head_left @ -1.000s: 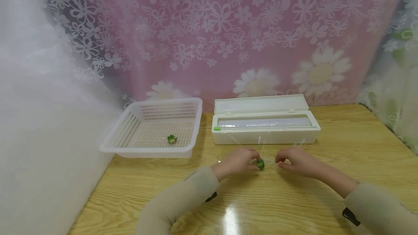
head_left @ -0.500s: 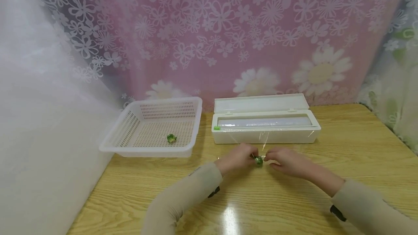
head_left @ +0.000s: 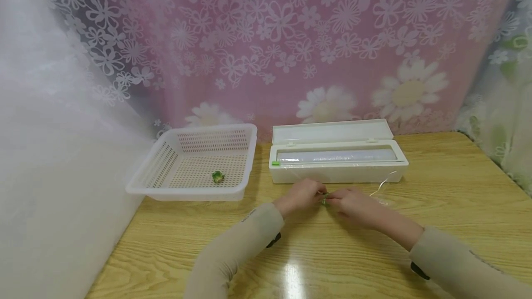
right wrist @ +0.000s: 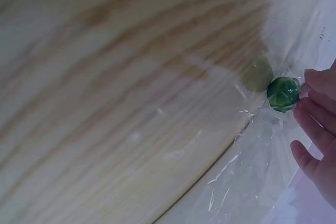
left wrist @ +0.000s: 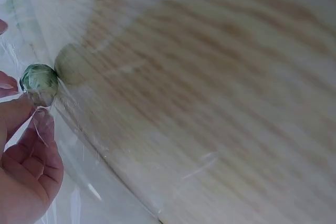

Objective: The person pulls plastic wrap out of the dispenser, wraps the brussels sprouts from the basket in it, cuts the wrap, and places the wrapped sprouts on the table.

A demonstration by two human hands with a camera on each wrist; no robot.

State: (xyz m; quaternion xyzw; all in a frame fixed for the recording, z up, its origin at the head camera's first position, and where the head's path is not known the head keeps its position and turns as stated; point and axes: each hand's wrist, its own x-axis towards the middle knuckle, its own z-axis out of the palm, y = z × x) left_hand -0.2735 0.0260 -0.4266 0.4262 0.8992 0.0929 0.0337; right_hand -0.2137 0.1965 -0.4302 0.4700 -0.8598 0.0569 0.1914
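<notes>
Film (head_left: 381,185), box (head_left: 338,174) block fwd; basket (head_left: 187,193) L; room nr tbl (head_left: 341,262) side.

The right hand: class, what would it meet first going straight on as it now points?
The right hand would first meet the small, round, green vegetable in clear plastic film; the left hand looks next, though depth is unclear.

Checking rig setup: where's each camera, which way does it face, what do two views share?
Head: on head, facing forward and down at perforated basket and cling film dispenser; left hand, right hand and sleeves show.
Left wrist: on that wrist, facing film-wrapped Brussels sprout; left hand at left.
Right wrist: likewise, same sprout; right hand at right.
Shared by both wrists: that sprout.
</notes>
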